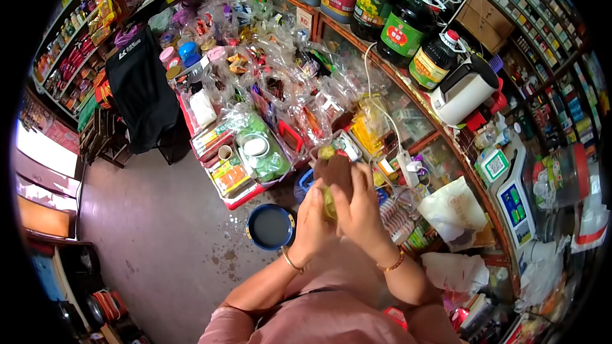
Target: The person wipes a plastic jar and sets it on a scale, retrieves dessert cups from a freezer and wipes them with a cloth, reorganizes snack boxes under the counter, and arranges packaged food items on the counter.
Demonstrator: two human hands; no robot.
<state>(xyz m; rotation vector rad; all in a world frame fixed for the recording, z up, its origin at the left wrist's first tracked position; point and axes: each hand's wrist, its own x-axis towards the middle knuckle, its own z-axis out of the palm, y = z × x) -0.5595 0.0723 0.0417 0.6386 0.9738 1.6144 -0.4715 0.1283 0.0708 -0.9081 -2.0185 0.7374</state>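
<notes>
My left hand and my right hand are raised together in front of my body, both around a yellow-green item that I cannot identify. A dark brown cloth-like piece rises above it, between the fingers of both hands. The fingers of each hand are bent and closed on these things. Below and to the left, a round blue basin with dark liquid stands on the floor. Behind the hands are open boxes of packaged goods.
Bagged goods cover the display ahead. Large bottles, a white kettle and a scale line the counter at the right. A white cable with a power strip hangs there. A black folding chair stands at the left.
</notes>
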